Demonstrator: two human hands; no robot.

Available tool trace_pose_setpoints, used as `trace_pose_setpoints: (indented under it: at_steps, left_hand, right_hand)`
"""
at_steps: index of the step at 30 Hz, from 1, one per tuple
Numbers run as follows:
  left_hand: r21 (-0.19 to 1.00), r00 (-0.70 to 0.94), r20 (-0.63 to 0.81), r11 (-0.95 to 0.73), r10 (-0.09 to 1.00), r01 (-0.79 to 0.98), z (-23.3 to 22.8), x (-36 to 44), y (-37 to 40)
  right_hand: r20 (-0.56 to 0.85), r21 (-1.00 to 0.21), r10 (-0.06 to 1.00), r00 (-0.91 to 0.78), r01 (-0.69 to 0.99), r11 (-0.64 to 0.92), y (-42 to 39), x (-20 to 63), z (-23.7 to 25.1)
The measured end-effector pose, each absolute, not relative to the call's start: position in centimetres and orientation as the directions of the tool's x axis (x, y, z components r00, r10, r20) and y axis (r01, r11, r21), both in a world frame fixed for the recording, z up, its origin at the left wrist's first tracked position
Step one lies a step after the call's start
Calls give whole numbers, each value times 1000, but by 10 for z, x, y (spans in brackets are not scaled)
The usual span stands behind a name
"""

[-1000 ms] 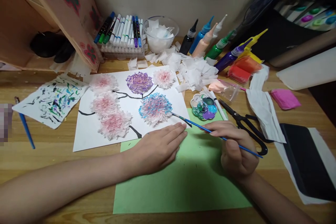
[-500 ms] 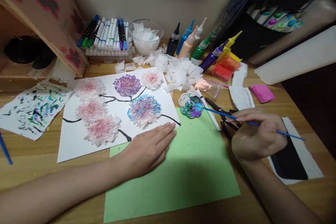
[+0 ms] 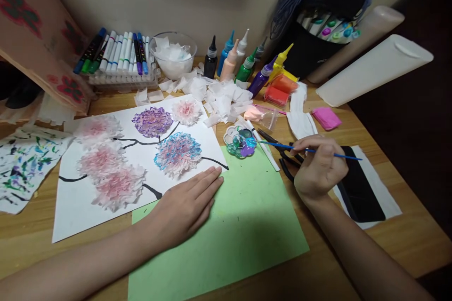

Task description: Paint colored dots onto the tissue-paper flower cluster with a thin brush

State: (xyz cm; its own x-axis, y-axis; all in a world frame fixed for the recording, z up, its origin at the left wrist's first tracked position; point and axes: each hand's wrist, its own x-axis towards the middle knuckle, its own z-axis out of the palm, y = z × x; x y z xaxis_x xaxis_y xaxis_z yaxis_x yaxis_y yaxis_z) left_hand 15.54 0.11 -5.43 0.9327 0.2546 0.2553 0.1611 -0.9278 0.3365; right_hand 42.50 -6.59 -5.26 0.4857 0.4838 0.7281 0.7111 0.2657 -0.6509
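Observation:
My left hand [image 3: 192,202] lies flat, fingers stretched out, across the lower right edge of the white paper [image 3: 72,202] and the green sheet [image 3: 219,258]. On the white paper are black painted branches and several ruffled tissue flowers: pink-white ones [image 3: 118,188], a purple one [image 3: 152,122] and one with blue-tipped petals [image 3: 178,153] just above my left fingers. My right hand [image 3: 321,164] pinches a thin blue paintbrush [image 3: 278,145], its tip at the blue paint in a small flower-shaped palette [image 3: 231,136]. Purple and green paint also fill the palette.
Scissors [image 3: 287,169] and a white marker [image 3: 264,148] lie beside the palette. Behind stand paint bottles [image 3: 231,63], tissue scraps [image 3: 222,99], a clear bowl [image 3: 173,63] and markers [image 3: 120,54]. A black phone [image 3: 363,193] rests at right, a paint-smeared tissue [image 3: 28,164] at left.
The camera view has shifted, so the table's contents sit further left. My right hand still holds the brush, its tip staying at the palette's blue paint. My left hand stays flat on the paper.

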Motion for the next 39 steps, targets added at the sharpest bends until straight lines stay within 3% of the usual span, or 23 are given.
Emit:
trace_pose_setpoints:
  at_steps: [5, 12, 15, 19, 23, 29, 39]
  left_hand:
    - [349, 931, 259, -923, 259, 160, -55, 156, 1]
    - [361, 934, 253, -920, 252, 150, -56, 155, 1]
    - [378, 938, 234, -913, 256, 155, -56, 157, 0]
    - [413, 943, 207, -897, 259, 156, -57, 159, -1]
    - [452, 943, 200, -879, 266, 153, -58, 159, -1]
    - [510, 943, 195, -849, 269, 137, -60, 157, -3]
    - [517, 939, 202, -845, 278, 139, -63, 156, -4]
  right_hand:
    - [714, -658, 506, 484, 711, 249, -67, 426, -52]
    - [689, -725, 423, 588, 565, 395, -65, 414, -45]
    - [572, -816, 554, 605, 355, 456, -61, 398, -40]
    - [430, -901, 777, 460, 158, 405, -53, 377, -33]
    - [503, -861, 791, 349, 274, 427, -41, 362, -27]
    - [662, -697, 738, 131, 471, 541, -23, 351, -22]
    - [660, -667, 746, 83, 523, 531, -23, 347, -16]
